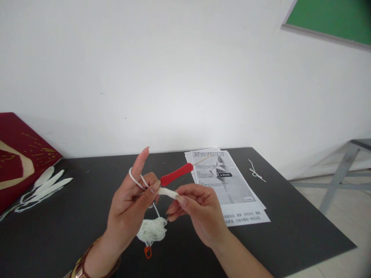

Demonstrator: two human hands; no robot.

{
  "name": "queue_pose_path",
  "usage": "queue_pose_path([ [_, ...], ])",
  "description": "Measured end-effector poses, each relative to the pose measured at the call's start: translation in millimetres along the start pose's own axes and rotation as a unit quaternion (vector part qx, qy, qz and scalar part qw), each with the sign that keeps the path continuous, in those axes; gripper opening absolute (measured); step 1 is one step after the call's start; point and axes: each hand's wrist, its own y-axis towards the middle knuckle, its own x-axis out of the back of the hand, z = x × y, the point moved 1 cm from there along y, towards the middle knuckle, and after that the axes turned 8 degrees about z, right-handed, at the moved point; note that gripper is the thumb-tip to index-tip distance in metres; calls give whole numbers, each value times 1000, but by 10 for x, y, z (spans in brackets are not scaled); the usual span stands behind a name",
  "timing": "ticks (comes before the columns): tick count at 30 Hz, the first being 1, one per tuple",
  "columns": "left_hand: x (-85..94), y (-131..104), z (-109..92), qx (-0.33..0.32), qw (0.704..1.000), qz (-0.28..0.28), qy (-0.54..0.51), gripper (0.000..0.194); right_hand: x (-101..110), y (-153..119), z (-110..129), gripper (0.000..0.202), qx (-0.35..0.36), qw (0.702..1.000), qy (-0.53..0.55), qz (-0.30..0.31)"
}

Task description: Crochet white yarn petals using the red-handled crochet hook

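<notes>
My left hand (131, 199) pinches the left end of a narrow white crocheted strip (168, 192) between thumb and fingers. White yarn loops around its raised index finger. My right hand (199, 210) pinches the strip's other end. Just above the strip, a crochet hook with a red handle (176, 174) slants up to the right from my left fingertips, its thin shaft pointing away over the papers. How the hook is held is hidden. Below my hands lies a loose bundle of white yarn (152, 230), with an orange stitch marker (148, 252) at its lower end.
Printed sheets (240, 189) lie on the black table (290, 231), behind my right hand. Finished white petal-shaped pieces (48, 187) rest at the left by a dark red board (20, 154). A knotted bit of white yarn (256, 173) is at the right. A white wall stands behind.
</notes>
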Motion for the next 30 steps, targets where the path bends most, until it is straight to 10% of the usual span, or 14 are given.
queue_pose_path([
  [30,4,-7,40,-14,999,26,12,59,-25,6,8,13,-28,998,-35,-33],
])
